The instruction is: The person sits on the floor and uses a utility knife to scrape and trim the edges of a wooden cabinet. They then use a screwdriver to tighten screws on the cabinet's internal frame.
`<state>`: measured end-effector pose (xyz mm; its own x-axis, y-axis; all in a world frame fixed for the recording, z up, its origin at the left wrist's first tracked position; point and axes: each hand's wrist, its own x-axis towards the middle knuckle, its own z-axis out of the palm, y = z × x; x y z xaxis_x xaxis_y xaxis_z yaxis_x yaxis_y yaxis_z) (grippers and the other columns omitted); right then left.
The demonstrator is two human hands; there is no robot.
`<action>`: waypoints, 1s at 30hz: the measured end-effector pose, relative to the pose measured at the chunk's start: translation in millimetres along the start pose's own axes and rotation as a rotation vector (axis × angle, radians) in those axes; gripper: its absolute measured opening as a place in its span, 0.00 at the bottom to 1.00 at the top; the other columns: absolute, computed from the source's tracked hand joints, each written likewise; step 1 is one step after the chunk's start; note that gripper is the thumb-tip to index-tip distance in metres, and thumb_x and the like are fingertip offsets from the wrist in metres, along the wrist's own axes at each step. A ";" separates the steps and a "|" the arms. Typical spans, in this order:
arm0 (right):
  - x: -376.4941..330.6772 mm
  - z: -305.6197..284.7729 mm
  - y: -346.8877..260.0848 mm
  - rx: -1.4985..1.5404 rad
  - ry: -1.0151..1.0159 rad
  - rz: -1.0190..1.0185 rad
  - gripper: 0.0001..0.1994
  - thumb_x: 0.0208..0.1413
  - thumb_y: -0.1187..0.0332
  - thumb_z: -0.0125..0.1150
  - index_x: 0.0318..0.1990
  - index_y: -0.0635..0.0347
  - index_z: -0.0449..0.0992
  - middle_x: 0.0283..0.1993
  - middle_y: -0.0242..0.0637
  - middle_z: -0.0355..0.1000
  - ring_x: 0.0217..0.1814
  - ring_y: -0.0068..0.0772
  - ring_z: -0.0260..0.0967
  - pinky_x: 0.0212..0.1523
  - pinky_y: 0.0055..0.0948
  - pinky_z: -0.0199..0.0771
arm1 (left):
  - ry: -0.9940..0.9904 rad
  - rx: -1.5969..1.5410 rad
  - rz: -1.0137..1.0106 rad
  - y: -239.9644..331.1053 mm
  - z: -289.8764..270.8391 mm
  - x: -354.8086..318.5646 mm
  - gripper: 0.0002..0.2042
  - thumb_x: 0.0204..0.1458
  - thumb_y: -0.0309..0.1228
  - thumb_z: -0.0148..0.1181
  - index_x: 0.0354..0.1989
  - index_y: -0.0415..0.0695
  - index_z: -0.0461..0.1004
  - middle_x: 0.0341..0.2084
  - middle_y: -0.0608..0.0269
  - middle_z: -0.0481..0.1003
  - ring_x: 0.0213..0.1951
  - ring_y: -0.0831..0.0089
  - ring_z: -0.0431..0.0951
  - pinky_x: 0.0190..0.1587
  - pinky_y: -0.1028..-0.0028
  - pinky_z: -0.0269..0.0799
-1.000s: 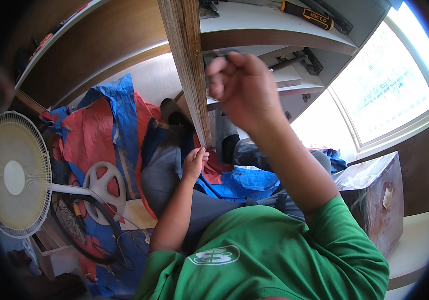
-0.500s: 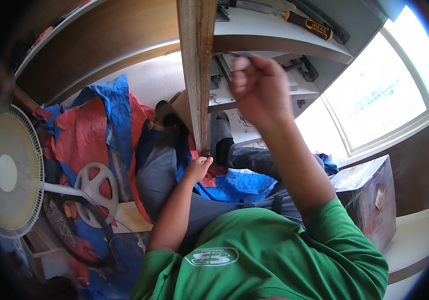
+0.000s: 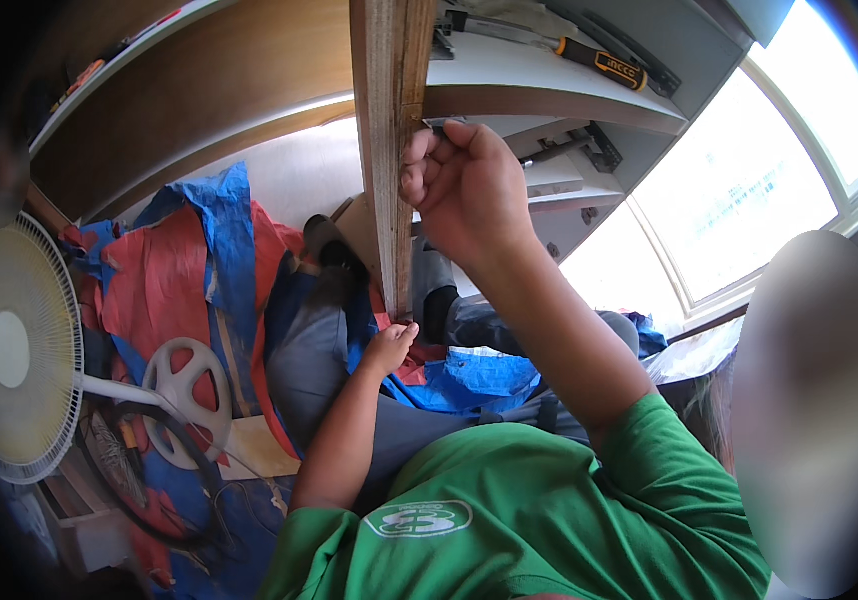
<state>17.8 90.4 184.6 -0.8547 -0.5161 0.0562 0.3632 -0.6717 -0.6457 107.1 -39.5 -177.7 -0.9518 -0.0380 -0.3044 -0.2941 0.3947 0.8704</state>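
A narrow wooden board (image 3: 389, 130) stands lengthwise in front of me, its rough edge facing up. My right hand (image 3: 469, 195) is beside the board's right face, fingers curled and thumb pressed in. A thin, dark bit of something shows at its fingertips, against the board's edge; too small to name. Lower down, my left hand (image 3: 389, 352) is closed near the board's bottom end, with the thumb on top. What it holds, if anything, is hidden.
A pedestal fan (image 3: 9, 348) stands at left by a spoked grey base (image 3: 186, 400). Blue and red tarp (image 3: 154, 265) covers the floor. A tool with a black-and-orange handle (image 3: 604, 65) lies on the shelf (image 3: 509, 62). A person's blurred head (image 3: 819, 400) is close at right.
My right hand has moved left, from over the shelves to the board's edge. The left hand stays near the board's bottom end. A person has come into view at right, covering the box there.
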 end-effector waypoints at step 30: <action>-155.2 -345.8 82.6 -1.036 0.318 0.542 0.17 0.64 0.67 0.47 0.56 0.66 0.70 0.35 0.45 0.80 0.33 0.34 0.78 0.35 0.34 0.78 | 0.911 1.594 1.116 365.1 -148.0 -35.4 0.36 0.46 0.35 0.66 0.68 0.51 0.63 0.67 0.70 0.65 0.71 0.68 0.59 0.75 0.53 0.33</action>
<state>52.1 298.8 -140.8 -0.7896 -0.3471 -0.5060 0.3574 0.4101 -0.8391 20.5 -29.8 208.1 -0.5405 0.5733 0.6158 0.1139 0.7751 -0.6215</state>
